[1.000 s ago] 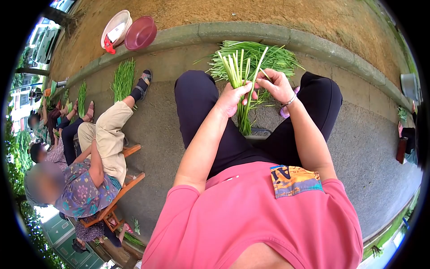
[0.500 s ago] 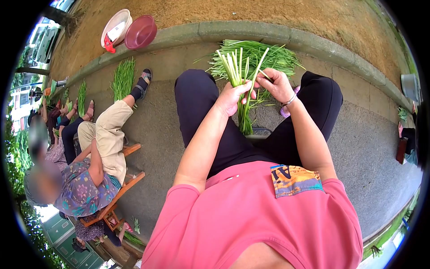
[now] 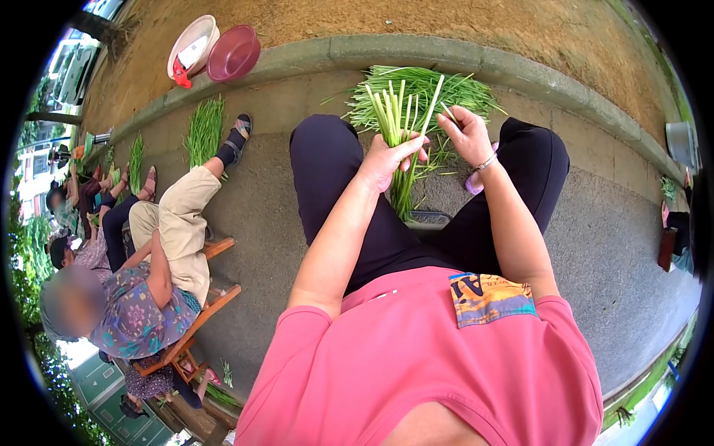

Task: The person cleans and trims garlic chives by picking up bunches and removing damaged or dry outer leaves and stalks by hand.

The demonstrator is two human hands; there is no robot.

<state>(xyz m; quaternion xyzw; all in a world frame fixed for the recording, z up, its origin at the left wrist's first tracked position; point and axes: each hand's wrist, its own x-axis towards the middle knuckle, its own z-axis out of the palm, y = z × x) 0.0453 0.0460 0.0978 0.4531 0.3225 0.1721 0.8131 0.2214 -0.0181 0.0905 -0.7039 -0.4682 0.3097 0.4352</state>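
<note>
My left hand (image 3: pixel 383 165) is closed around a bunch of long green stalks (image 3: pixel 392 123), which look like chives. Their pale ends point up and away from me, and the leafy ends hang between my knees. My right hand (image 3: pixel 468 140), just to the right, pinches a short piece of stalk (image 3: pixel 449 114) between thumb and fingers. It is apart from the bunch. Beyond both hands, a loose heap of the same green stalks (image 3: pixel 465 95) lies on the ground by the curb.
A stone curb (image 3: pixel 401 50) runs across the far side. A pink basin (image 3: pixel 192 41) and a dark red basin (image 3: pixel 234 53) stand beyond it at left. On a wooden chair (image 3: pixel 216 301) to the left sits another person (image 3: pixel 141 305), near more green stalks (image 3: pixel 204 134).
My right hand has drawn away from the bunch, up and to the right, with a piece of stalk in its fingers. My left hand has stayed nearly still around the bunch.
</note>
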